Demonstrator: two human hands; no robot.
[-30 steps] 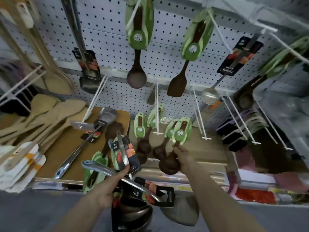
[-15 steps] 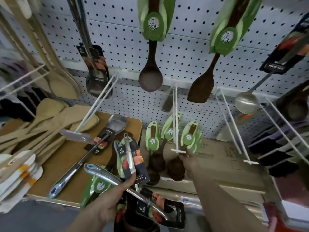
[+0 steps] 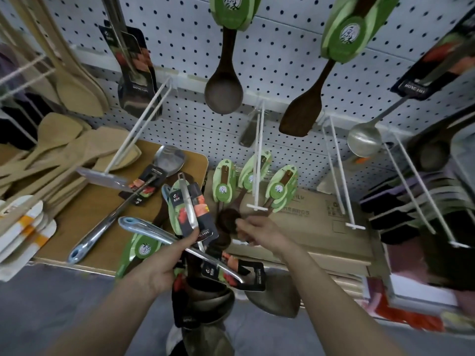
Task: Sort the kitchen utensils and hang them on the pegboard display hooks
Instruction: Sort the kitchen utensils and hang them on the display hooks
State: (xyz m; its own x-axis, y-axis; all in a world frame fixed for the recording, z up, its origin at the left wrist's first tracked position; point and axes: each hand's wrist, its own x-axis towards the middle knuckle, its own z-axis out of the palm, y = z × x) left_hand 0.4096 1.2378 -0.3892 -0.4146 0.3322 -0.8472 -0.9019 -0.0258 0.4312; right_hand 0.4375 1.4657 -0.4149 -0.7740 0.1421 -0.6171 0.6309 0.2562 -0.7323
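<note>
Your left hand is gripping a bundle of carded steel utensils, bunched ready for hanging. Your right hand is pinching a dark wooden spoon below the white hook on the pegboard, probably to steady it.

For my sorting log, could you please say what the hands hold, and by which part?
Left hand grips several metal utensils by their handles; right hand pinches a dark wooden spoon at its bowl.
</note>
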